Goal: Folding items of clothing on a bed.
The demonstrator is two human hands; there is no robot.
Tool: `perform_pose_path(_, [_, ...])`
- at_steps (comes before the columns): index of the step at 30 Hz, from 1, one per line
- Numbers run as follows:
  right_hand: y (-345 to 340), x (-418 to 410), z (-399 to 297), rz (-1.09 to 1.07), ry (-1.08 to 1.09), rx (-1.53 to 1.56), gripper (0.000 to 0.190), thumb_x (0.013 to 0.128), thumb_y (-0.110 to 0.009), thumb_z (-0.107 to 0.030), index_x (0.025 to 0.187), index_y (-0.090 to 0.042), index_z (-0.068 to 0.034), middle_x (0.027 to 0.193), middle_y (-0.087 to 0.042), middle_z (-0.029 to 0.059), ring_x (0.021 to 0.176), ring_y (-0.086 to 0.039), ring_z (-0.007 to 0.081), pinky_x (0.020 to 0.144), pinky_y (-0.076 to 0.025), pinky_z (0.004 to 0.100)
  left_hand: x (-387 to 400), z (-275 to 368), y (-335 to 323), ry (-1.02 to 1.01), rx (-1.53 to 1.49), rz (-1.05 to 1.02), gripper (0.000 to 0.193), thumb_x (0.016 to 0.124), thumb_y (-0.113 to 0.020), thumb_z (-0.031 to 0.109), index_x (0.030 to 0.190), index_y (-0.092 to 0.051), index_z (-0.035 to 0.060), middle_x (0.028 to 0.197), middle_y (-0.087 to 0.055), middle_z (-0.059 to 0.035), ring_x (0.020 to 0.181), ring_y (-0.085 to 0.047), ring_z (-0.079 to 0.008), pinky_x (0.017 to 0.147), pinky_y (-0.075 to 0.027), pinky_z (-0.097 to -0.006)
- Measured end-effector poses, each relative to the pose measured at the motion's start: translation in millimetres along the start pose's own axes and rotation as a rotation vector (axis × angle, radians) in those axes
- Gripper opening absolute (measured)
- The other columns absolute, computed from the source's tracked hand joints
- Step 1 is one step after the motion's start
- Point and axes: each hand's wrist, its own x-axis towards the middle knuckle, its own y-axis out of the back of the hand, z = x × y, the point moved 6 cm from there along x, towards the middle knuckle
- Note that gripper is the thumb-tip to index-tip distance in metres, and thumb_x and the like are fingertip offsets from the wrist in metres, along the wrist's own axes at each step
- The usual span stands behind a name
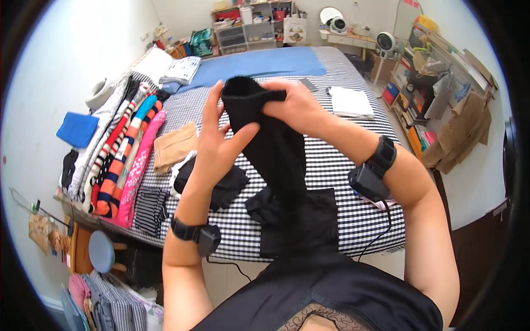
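Observation:
A black knit garment [273,145] hangs from my raised hands, its ribbed opening spread at the top and its lower end down on the bed. My right hand [290,103] pinches the rim of that opening between thumb and fingers. At the opening's left side, my left hand [223,132] has its thumb in front and its fingers mostly behind the cloth; how firmly it holds is unclear. Dark cloth [319,223] lies flat beneath on the checked bedspread [323,165]. Left of it is another black garment [230,186] beside white fabric.
Rolled colourful bedding [124,153] lines the bed's left side, near folded tan cloth [176,147] and striped cloth [151,211]. White folded cloth [352,102] lies at the right, a blue sheet [265,64] at the far end. A standing fan [386,43] and shelves flank the bed.

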Motion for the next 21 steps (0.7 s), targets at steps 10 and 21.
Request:
perform_pose_path(10, [-12.3,50.7,-56.7,0.031,0.122,-0.035,0.041,0.069,-0.067,-0.030,0.091,-0.064,0.004,0.073,-0.064,0.0169,0.069,-0.064,0.0221,0.066,-0.051,0.0327,11.6,69.4,1.3,-0.336,0.739,0.226,0.092,0.065,-0.080,0.019,0.137,-0.027,-0.0025,0.120,-0.044,-0.0216,0.107,-0.048,-0.0323,0.085,-0.045,-0.0361])
perform_pose_path(21, [-22.8,31.3,-46.2,-0.073,0.397,-0.255,0.053,0.071,-0.070,-0.012,0.120,-0.053,0.000,0.119,-0.054,0.0156,0.110,-0.052,0.0223,0.095,-0.041,0.0304,-10.1,47.9,80.6,0.069,-0.188,0.483,0.030,0.091,-0.049,0.007,0.118,-0.047,-0.0040,0.106,-0.060,-0.0126,0.091,-0.062,-0.0199,0.079,-0.052,-0.0301])
